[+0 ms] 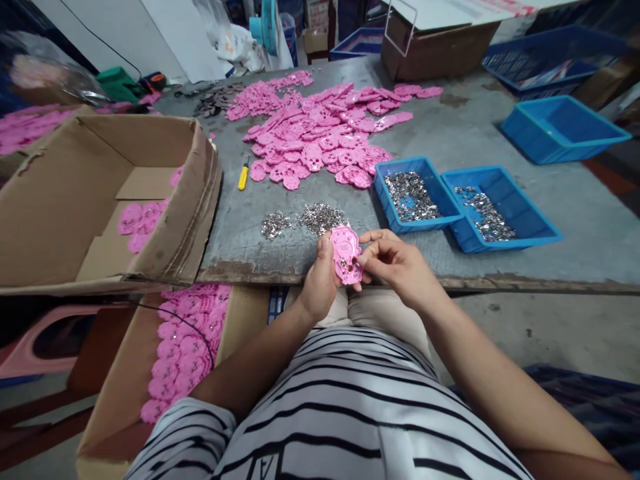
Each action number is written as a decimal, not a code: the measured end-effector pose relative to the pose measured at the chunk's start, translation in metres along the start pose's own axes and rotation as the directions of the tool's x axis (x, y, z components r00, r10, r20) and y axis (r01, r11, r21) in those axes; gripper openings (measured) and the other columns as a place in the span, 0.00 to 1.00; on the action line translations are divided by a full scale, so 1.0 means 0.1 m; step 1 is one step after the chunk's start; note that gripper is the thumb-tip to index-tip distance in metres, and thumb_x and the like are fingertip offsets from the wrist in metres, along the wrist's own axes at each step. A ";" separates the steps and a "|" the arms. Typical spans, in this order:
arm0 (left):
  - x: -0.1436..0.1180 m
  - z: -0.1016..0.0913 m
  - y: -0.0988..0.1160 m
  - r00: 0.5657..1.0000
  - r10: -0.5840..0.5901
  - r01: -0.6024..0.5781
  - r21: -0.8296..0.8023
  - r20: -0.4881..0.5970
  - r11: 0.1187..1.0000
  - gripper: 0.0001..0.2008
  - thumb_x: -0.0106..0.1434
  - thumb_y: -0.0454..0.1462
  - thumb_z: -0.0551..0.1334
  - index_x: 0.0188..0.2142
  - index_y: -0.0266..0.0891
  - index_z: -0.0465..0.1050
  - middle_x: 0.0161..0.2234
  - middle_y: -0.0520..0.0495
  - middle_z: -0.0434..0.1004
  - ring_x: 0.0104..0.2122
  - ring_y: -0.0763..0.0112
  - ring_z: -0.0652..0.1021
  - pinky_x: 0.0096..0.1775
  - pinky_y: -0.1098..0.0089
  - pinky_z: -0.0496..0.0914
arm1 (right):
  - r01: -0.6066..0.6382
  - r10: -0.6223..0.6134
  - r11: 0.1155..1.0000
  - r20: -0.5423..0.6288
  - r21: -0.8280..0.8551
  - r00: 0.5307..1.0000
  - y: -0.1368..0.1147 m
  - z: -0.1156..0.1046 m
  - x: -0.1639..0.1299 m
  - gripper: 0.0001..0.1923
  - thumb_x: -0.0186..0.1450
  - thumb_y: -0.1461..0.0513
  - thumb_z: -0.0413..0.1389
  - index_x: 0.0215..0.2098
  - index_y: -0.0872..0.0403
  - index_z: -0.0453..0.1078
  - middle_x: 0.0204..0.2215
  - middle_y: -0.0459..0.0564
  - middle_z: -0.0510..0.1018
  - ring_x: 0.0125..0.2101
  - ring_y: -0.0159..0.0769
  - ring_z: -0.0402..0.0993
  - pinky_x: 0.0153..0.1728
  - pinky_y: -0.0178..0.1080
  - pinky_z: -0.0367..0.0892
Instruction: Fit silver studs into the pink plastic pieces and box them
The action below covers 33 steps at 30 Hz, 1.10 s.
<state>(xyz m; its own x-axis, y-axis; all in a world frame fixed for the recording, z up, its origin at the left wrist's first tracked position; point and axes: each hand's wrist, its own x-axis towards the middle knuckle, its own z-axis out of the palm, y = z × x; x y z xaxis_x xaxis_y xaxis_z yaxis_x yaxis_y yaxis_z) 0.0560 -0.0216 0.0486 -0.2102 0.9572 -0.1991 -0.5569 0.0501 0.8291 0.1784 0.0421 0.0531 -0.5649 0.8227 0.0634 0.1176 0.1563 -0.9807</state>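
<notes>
My left hand (321, 283) is closed around the left edge of a pink plastic shell (345, 248), holding it tilted up over the table's front edge. The shell has holes and a small shiny metal bit in its lower half. My right hand (395, 261) pinches at the shell's lower right, thumb and forefinger together beside a hole; whatever lies between those fingertips is too small to make out. Just beyond the hands lie two heaps of tiny metal parts, a larger heap (323, 218) and a smaller heap (276, 225).
Many pink shells (315, 137) are piled mid-table, near a yellow-handled screwdriver (243, 176). Two blue trays (453, 219) (553, 237) at right hold metal parts; another blue tray (565, 133) stands behind. A cardboard box (45, 193) stands left; a lower box (245, 320) holds stacked pink shells.
</notes>
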 end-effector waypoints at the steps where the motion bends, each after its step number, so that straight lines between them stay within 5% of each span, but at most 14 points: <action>1: -0.01 0.00 0.00 1.000 0.000 0.000 0.001 -0.003 1.000 0.25 0.66 0.56 0.50 0.50 0.40 0.64 0.38 0.46 0.76 0.36 0.67 0.78 0.31 0.72 0.73 | 0.004 -0.004 1.000 -0.002 -0.011 1.000 0.00 0.00 0.00 0.12 0.57 0.59 0.58 0.17 0.50 0.67 0.18 0.49 0.69 0.47 0.44 0.68 0.44 0.45 0.65; 10: -0.02 -0.01 -0.03 0.998 -0.016 0.017 -0.010 0.063 1.000 0.27 0.62 0.57 0.54 0.50 0.41 0.63 0.40 0.46 0.74 0.37 0.66 0.78 0.31 0.70 0.74 | 0.024 -0.023 0.997 0.013 -0.074 1.000 0.02 -0.02 -0.02 0.11 0.56 0.59 0.60 0.18 0.53 0.69 0.28 0.50 0.72 0.41 0.40 0.69 0.41 0.42 0.66; 15: 0.01 -0.03 -0.05 0.995 -0.047 0.047 0.001 0.085 0.999 0.27 0.61 0.58 0.55 0.49 0.41 0.63 0.40 0.45 0.74 0.35 0.66 0.78 0.29 0.71 0.74 | -0.008 0.010 0.998 0.043 -0.061 0.999 0.03 -0.04 -0.01 0.11 0.57 0.57 0.60 0.19 0.53 0.70 0.26 0.50 0.70 0.41 0.41 0.69 0.40 0.42 0.66; 22: 0.05 0.01 -0.04 0.995 -0.068 0.071 -0.041 0.069 0.997 0.20 0.66 0.52 0.52 0.47 0.40 0.62 0.42 0.45 0.73 0.39 0.67 0.77 0.31 0.72 0.74 | -0.051 0.052 0.998 0.003 -0.037 0.999 0.10 -0.05 0.00 0.11 0.57 0.58 0.59 0.20 0.55 0.69 0.35 0.51 0.71 0.31 0.33 0.69 0.30 0.38 0.66; 29: 0.12 0.04 -0.04 0.993 -0.104 0.107 -0.038 0.063 0.994 0.22 0.64 0.55 0.54 0.46 0.41 0.61 0.37 0.46 0.74 0.37 0.65 0.78 0.29 0.71 0.73 | 0.102 -0.129 0.967 -0.106 -0.235 0.986 0.15 0.00 -0.02 0.06 0.59 0.60 0.57 0.25 0.53 0.66 0.39 0.52 0.74 0.38 0.38 0.71 0.36 0.40 0.66; 33: 0.13 0.00 -0.06 0.989 -0.103 0.104 -0.006 0.108 0.995 0.24 0.59 0.54 0.60 0.45 0.41 0.59 0.34 0.46 0.75 0.31 0.65 0.79 0.25 0.71 0.70 | 0.080 -0.149 0.955 -0.226 -0.287 0.963 0.18 -0.30 0.21 0.05 0.60 0.58 0.56 0.33 0.50 0.67 0.38 0.51 0.76 0.34 0.37 0.70 0.35 0.40 0.66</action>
<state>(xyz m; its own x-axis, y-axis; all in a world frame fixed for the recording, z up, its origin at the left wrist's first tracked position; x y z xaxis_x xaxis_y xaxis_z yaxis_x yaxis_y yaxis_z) 0.0564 -0.0098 0.0414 -0.0637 0.9721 -0.2258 -0.5804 0.1480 0.8008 0.1932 0.0781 0.0421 -0.3767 0.8923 0.2486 0.3015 0.3719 -0.8779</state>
